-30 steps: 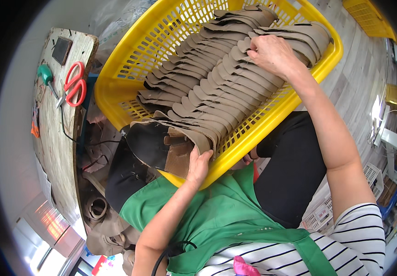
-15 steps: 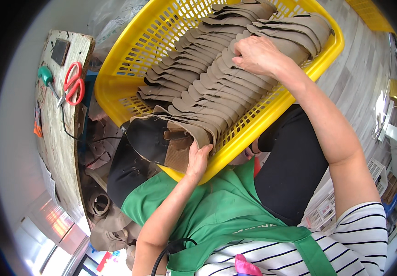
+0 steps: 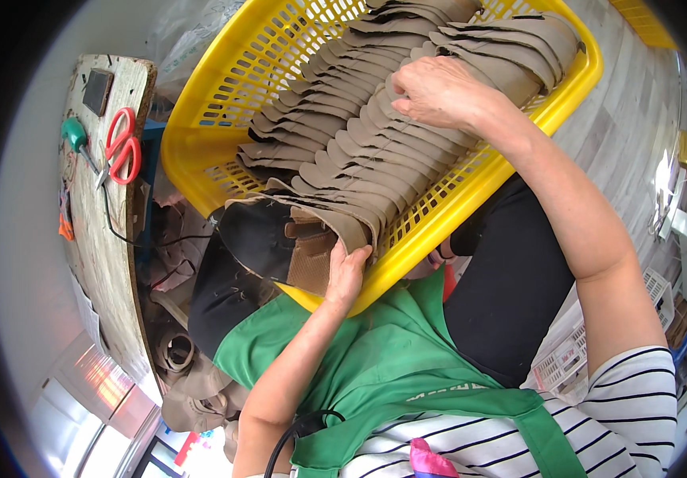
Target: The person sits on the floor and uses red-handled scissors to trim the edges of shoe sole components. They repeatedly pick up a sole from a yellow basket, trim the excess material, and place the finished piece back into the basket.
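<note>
Two long rows of taupe shoe uppers (image 3: 375,143), nested one against another, lie in a yellow plastic basket (image 3: 188,155) on my lap. At the near end of the right-hand row, my left hand (image 3: 346,275) grips the edge of the nearest shoe upper (image 3: 311,259), thumb on its outer side. That upper shows a dark lining and a brown mesh-like patch. Farther up the same row, my right hand (image 3: 443,92) rests over the tops of the uppers with its fingers curled. Its fingertips are partly hidden, so what they hold, if anything, does not show.
At the left stands a worn wooden table (image 3: 108,231), carrying red-handled scissors (image 3: 124,147), a green-handled tool (image 3: 76,135) and a dark block (image 3: 98,89). Below its edge are a thin black cable and a heap of taupe scraps (image 3: 196,398). White crates (image 3: 562,358) sit at the right.
My right hand has shifted slightly left along the row of uppers. The left hand keeps its grip on the nearest upper.
</note>
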Motion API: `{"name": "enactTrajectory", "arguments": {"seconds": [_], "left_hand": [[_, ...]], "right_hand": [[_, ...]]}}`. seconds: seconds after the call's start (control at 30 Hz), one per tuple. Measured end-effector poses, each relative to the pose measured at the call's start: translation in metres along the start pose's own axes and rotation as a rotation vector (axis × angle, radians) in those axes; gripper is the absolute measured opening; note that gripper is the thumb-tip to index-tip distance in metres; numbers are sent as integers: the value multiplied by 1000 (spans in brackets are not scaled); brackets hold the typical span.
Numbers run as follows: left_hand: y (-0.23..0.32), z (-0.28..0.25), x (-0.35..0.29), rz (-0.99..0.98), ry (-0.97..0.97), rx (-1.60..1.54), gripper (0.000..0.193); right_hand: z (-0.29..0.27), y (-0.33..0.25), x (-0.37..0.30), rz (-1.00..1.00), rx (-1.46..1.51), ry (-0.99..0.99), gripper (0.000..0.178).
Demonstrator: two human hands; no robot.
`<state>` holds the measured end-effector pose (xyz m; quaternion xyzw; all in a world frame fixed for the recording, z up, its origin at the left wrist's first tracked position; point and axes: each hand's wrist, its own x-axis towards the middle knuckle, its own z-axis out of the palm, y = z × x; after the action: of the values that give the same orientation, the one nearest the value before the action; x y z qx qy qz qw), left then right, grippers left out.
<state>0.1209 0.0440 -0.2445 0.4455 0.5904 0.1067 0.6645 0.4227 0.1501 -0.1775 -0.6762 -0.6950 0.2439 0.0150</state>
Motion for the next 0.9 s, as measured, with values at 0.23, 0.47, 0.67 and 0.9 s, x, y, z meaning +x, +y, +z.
{"name": "enactTrajectory", "arguments": {"seconds": [0.23, 0.47, 0.67, 0.9], "left_hand": [[16, 8, -10, -14, 4, -135, 42], [5, 2, -5, 0, 20, -4, 42], [4, 4, -3, 10, -1, -118, 40], [-25, -3, 15, 48, -98, 259, 57]], "right_hand": [[0, -6, -1, -24, 43, 0, 28], [-3, -7, -2, -20, 13, -43, 28], [5, -15, -3, -65, 18, -110, 26], [17, -35, -12, -168, 57, -231, 27]]}}
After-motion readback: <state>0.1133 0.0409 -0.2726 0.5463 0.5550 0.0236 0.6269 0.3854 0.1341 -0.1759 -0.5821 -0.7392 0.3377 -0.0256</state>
